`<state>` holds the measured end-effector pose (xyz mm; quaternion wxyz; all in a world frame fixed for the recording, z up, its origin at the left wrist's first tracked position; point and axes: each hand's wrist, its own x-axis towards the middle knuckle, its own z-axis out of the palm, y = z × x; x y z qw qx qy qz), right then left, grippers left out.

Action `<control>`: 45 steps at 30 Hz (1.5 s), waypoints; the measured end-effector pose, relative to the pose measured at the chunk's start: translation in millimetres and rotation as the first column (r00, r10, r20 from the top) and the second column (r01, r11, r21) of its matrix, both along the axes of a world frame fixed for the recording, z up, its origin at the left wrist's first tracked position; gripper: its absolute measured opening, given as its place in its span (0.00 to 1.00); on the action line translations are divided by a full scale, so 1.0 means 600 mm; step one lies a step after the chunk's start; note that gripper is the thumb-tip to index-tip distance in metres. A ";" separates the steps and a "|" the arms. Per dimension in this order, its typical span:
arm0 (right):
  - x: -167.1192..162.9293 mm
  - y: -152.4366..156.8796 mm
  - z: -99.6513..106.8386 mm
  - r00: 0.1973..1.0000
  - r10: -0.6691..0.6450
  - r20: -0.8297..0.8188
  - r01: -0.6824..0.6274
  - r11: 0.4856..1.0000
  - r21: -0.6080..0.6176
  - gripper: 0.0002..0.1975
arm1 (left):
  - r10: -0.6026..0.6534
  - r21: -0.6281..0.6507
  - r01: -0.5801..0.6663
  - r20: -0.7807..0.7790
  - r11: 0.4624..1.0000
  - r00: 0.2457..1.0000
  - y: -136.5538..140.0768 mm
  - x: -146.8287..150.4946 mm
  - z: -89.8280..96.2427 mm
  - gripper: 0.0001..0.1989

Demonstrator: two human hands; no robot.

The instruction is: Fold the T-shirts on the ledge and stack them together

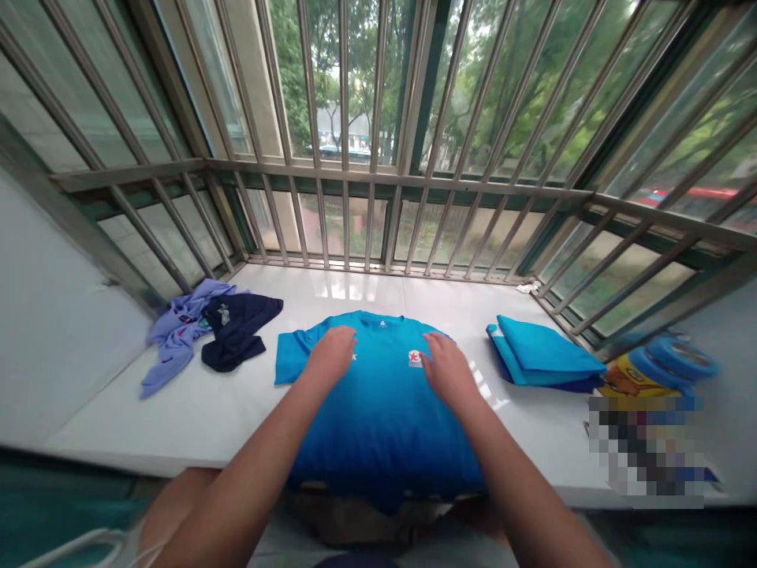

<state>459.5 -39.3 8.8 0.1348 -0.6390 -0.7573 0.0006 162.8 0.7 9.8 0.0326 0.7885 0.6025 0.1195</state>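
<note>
A blue T-shirt lies spread out with its collar toward the window, its lower part hanging over the ledge's front edge. A small red-and-white print marks its chest. My left hand rests on the shirt's upper left part; its fingers are mostly hidden behind the back of the hand. On the other side of the chest, my right hand touches the shirt beside the print, thumb and fingers apart. The shirt's left sleeve lies flat, while my right forearm and hand partly cover the right side.
A folded stack of blue clothes lies to the right. Beyond it stands a blue-and-yellow container, near a blurred-out patch. Crumpled purple clothing and a dark navy garment lie left. Metal window bars border the white ledge.
</note>
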 end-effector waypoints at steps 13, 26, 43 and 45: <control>0.100 -0.077 -0.163 0.904 -0.386 0.185 0.422 0.873 -0.243 0.34 | 0.035 -0.056 -0.033 0.031 0.998 0.999 -0.114 -0.076 -0.212 0.32; 0.013 -0.069 -0.149 0.977 -0.175 0.119 0.189 0.975 -0.118 0.33 | 0.090 -0.048 -0.090 0.007 0.995 0.996 -0.120 -0.076 -0.208 0.33; -0.041 -0.066 -0.199 0.994 -0.096 0.043 0.103 0.973 -0.205 0.34 | 0.586 -0.267 -0.561 0.016 0.784 0.810 -0.080 -0.256 -0.138 0.17; -0.041 -0.066 -0.199 0.994 -0.096 0.044 0.103 0.974 -0.202 0.34 | 0.609 -0.201 -0.587 0.072 0.784 0.790 -0.079 -0.233 -0.124 0.20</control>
